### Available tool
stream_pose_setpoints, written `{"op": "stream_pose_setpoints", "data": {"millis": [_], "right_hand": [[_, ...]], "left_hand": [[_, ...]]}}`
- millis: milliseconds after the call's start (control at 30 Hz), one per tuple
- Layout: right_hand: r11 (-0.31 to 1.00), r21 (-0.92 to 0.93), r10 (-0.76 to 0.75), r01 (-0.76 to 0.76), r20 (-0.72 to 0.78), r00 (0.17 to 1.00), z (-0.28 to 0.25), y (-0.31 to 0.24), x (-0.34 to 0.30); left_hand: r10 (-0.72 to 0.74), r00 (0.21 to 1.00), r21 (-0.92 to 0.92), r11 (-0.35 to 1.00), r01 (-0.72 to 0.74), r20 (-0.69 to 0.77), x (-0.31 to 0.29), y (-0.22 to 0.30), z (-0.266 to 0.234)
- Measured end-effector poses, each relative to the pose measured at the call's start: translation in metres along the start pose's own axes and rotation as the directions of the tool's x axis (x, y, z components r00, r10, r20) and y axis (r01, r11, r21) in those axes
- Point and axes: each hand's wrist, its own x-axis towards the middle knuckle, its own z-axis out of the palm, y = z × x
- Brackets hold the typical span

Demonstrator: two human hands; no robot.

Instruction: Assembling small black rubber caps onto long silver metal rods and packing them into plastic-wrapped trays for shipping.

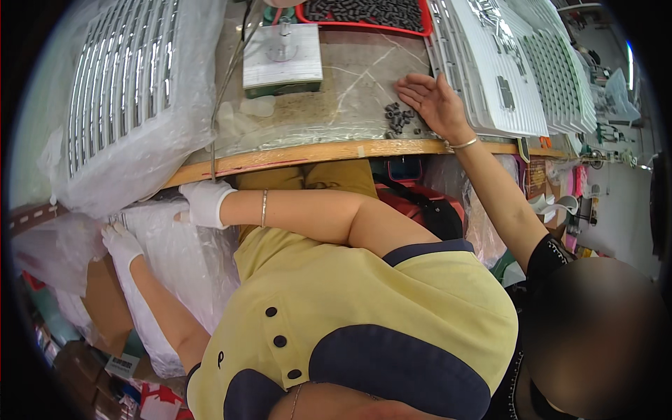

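Note:
My left hand [123, 245], in a white glove with fingertips showing, lies with its fingers stretched out on the upper left edge of a plastic-wrapped white pack [178, 262] beside the table. At the pack's upper right edge my right hand [208, 204], also gloved, has its thumb on the wrap and its other fingers curled, partly hidden. Just above, a sheet of long shiny metal bars [126, 77] in clear plastic film [192, 91] overhangs the wooden table edge [294, 159].
A co-worker's bare hand [435, 105] rests on the table beside small black cylindrical parts [399, 119]. Farther back are a red tray [429, 24] of black parts and a green-and-white block [282, 59]. White ribbed racks [504, 84] stand right; a cardboard box [106, 304] stands left.

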Motion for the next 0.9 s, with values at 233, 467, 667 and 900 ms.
{"op": "stream_pose_setpoints", "data": {"millis": [233,467,667,900], "right_hand": [[0.992,-0.025,-0.122,0.125,0.115,0.986,-0.051,-0.017,-0.076],[0.862,0.477,-0.098,0.170,-0.172,0.980,-0.146,0.053,-0.195],[0.943,0.295,0.332,-0.153,-0.838,0.433,-0.181,0.134,-0.236],[0.882,-0.103,0.157,-0.461,-0.857,0.491,-0.180,0.153,-0.256]], "left_hand": [[-0.334,0.935,-0.084,0.942,0.326,-0.119,-0.019,0.007,-0.028],[-0.002,0.854,-0.504,0.808,-0.305,-0.520,0.026,0.150,-0.151],[0.348,0.933,-0.466,0.843,-0.268,0.094,0.074,0.266,-0.197],[0.295,0.924,-0.311,0.926,-0.213,0.244,0.083,0.272,-0.184]]}}
